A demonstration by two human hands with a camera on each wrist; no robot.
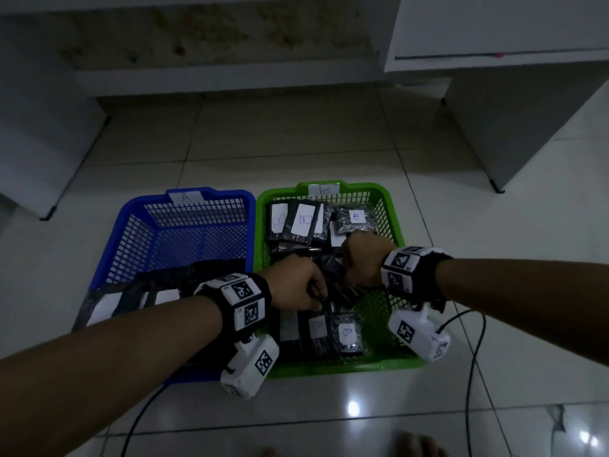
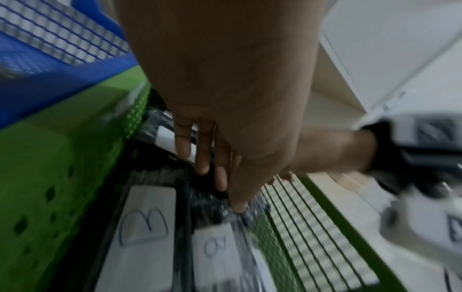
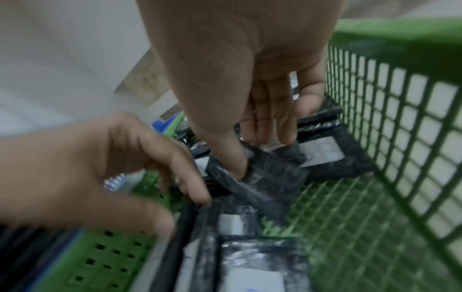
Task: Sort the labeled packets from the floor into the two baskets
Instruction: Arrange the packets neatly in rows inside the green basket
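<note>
The green basket [image 1: 329, 367] labelled B holds several black packets with white B labels, some at its far end [image 1: 303, 222] and some near me [image 1: 347, 334]. Both my hands are down in its middle. My left hand [image 1: 318, 300] curls its fingers and thumb onto a dark packet [image 1: 333, 275]. In the left wrist view my left hand's [image 2: 225, 193] thumb tip sits on crinkled plastic. My right hand [image 3: 257, 154] pinches the same dark packet [image 3: 250, 189], thumb in front and fingers behind. The blue basket [image 1: 108, 239] labelled A holds packets [image 1: 108, 305] at its near end.
White furniture panels stand at the right [image 1: 494, 110] and left [image 1: 43, 143] on the tiled floor. Black cables [image 1: 471, 374] trail from my wrist cameras. My toes [image 1: 415, 446] show at the bottom edge. No loose packets are visible on the floor.
</note>
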